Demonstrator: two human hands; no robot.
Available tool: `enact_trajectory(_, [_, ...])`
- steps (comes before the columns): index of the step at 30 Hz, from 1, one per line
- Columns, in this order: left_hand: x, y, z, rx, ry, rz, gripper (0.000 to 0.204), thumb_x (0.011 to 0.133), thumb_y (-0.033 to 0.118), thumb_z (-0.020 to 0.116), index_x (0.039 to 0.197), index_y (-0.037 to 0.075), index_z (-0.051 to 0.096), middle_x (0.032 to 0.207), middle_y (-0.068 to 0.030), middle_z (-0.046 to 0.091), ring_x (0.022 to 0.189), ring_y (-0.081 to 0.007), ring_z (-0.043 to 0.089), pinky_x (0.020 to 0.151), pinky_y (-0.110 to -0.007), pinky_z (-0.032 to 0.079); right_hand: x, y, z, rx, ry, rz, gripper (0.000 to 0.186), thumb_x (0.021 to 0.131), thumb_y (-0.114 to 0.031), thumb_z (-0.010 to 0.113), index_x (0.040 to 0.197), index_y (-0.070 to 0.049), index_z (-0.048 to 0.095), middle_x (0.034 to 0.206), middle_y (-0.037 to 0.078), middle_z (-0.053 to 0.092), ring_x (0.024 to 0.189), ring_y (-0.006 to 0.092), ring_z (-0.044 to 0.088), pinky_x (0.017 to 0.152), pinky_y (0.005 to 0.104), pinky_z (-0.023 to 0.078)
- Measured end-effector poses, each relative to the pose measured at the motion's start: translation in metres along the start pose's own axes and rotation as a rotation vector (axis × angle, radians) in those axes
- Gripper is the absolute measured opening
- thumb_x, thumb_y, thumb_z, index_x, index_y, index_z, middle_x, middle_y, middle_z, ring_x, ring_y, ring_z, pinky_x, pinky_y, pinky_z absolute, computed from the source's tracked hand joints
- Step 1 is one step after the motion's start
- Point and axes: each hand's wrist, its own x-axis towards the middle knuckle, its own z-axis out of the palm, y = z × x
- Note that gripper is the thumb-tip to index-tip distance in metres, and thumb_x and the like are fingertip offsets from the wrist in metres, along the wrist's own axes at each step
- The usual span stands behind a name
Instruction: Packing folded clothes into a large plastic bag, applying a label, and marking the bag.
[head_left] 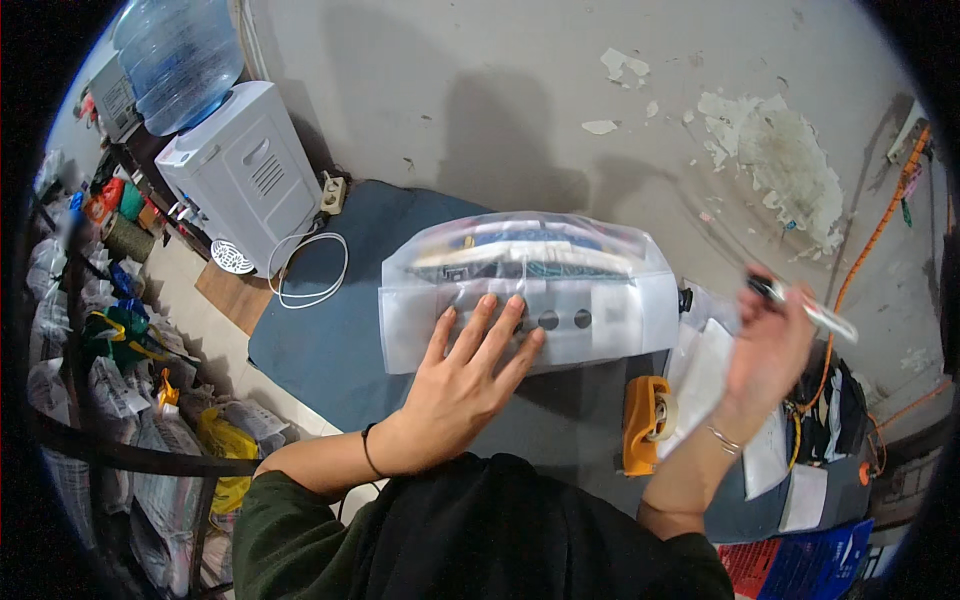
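Observation:
A translucent plastic bag (625,315) with dark round holes along its front lies on the dark table, packed with folded items in white, blue and dark colours. Fingers spread, my left hand (470,355) rests flat on the front face of this bag. My right hand (770,345) is raised to the right of the bag and grips a white marker pen (830,322) with a black end. Motion blurs that hand a little. Below it, an orange tape dispenser (645,425) with a roll of tape stands near white papers (705,365).
A white water dispenser (245,170) with a blue bottle (180,60) stands at the back left, by a white cable (345,265). Wrapped parcels (165,500) fill a rack on the left. An orange cord (862,250) hangs at the right. Behind the table (320,330) rises a peeling wall.

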Motion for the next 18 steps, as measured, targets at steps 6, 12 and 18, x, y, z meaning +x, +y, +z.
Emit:
enact_trajectory(6, [0.044,0.016,-0.029,-0.234,0.120,-0.213,0.062,0.080,0.028,0.060,0.131,0.001,0.039,0.137,-0.0259,0.034,0.127,-0.0365,0.036,0.101,-0.054,0.028,-0.041,0.095,0.076,0.139,-0.269,0.399,0.012,0.094,-0.012,0.046,0.102,-0.009,0.039,0.097,0.020,0.060,0.077,0.0241,0.065,0.065,0.0281,0.055])
enact_trajectory(12, [0.006,-0.011,0.007,-0.188,0.046,-0.382,0.082,0.082,0.050,0.052,0.137,-0.005,0.026,0.145,-0.0250,0.021,0.134,-0.0402,0.020,0.108,-0.050,0.016,-0.067,0.093,0.067,0.144,-0.188,0.214,0.010,0.093,-0.009,0.046,0.101,-0.007,0.040,0.099,0.018,0.060,0.080,0.0236,0.065,0.068,0.0281,0.056])
enact_trajectory(18, [0.001,-0.018,0.018,-0.345,0.320,-0.209,0.068,0.080,0.021,0.061,0.135,-0.005,0.030,0.138,-0.0270,0.034,0.129,-0.0391,0.033,0.105,-0.048,0.024,-0.068,0.083,0.065,-0.075,-0.318,0.140,0.011,0.088,-0.009,0.058,0.093,0.000,0.054,0.081,0.009,0.061,0.063,0.0120,0.060,0.055,0.0196,0.047])
